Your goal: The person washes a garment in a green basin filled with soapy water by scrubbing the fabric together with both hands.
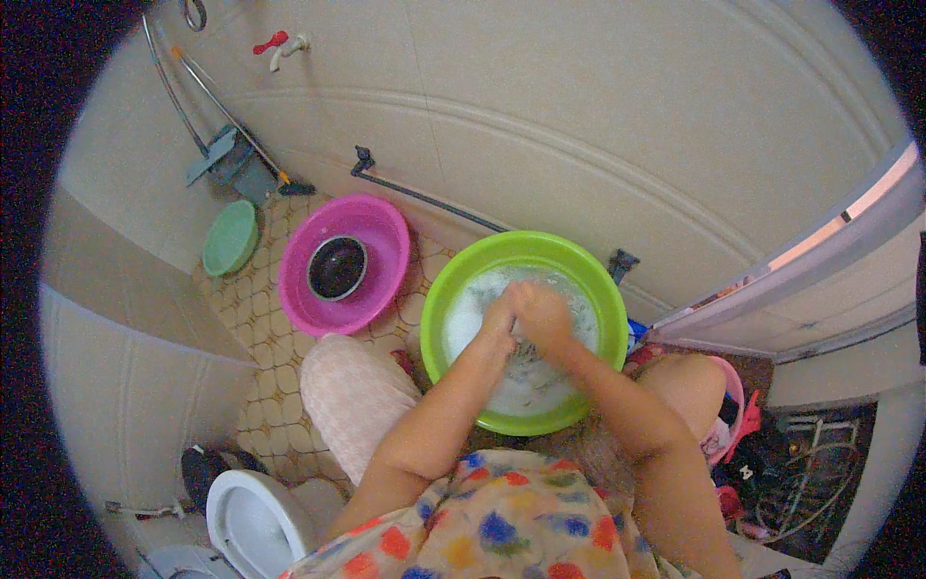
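A lime-green plastic basin (522,244) stands in front of me between my knees. White suds (466,311) and cloudy water fill its inside. My left hand (500,315) and my right hand (544,313) are pressed together over the middle of the basin, fingers curled. The right one is blurred. Just below them a greyish patch, perhaps wet cloth (527,356), shows in the water. Whatever may lie between my palms is hidden.
Left of the basin is a pink basin (391,239) with a dark-bottomed round bowl (337,268) inside. Farther off are a pale green basin (231,239), a broom (289,187) and a dustpan (224,155). A toilet (253,521) is at lower left; a pink tub (734,391) holds clothes at right.
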A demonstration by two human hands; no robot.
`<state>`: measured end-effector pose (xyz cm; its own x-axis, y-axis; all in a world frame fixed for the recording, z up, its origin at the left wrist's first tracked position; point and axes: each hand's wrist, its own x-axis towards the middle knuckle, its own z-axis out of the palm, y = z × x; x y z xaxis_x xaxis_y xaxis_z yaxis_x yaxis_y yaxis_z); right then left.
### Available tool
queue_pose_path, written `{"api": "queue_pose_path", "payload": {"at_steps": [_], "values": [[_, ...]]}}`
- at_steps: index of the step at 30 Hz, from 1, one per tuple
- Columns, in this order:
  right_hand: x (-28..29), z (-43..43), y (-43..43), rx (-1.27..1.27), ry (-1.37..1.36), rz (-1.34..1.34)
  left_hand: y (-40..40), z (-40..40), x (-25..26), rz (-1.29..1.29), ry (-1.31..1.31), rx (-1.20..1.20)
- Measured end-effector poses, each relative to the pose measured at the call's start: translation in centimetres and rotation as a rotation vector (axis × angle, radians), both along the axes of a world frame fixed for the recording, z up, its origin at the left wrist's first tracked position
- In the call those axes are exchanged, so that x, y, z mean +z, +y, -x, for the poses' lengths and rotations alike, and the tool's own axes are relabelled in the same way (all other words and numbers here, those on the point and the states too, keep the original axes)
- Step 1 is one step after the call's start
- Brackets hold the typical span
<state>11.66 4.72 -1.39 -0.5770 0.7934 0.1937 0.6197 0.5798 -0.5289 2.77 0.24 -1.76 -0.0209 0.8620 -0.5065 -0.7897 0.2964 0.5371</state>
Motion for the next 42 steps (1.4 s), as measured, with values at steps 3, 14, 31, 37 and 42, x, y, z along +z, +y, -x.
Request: {"api": "queue_pose_path", "payload": {"at_steps": [3, 14, 31, 37, 42], "values": [[2.0, 1.3, -2.0, 0.007, -0.265, -0.065, 0.0, 1.2, -0.3, -0.021, -0.095, -0.082], [1.3, 1.0, -1.6, 0.031, -0.151, -0.069, -0.7, 1.7, -0.2, -0.069, -0.227, -0.238], [-1.6, -1.2, 2.0, -0.266, 0.03, 0.202, 0.7, 2.8, -1.7, 0.121, 0.627, 0.097], [-1.3, -0.7, 1.2, -0.035, -0.304, 0.429, 1.2, 4.4, -6.1, 0.191, 0.94, 0.044], [-3.2, -0.8, 1.3, -0.249, 0.065, 0.395, 1.9, 3.2, -8.9, 0.08, 0.493, 0.19]]}}
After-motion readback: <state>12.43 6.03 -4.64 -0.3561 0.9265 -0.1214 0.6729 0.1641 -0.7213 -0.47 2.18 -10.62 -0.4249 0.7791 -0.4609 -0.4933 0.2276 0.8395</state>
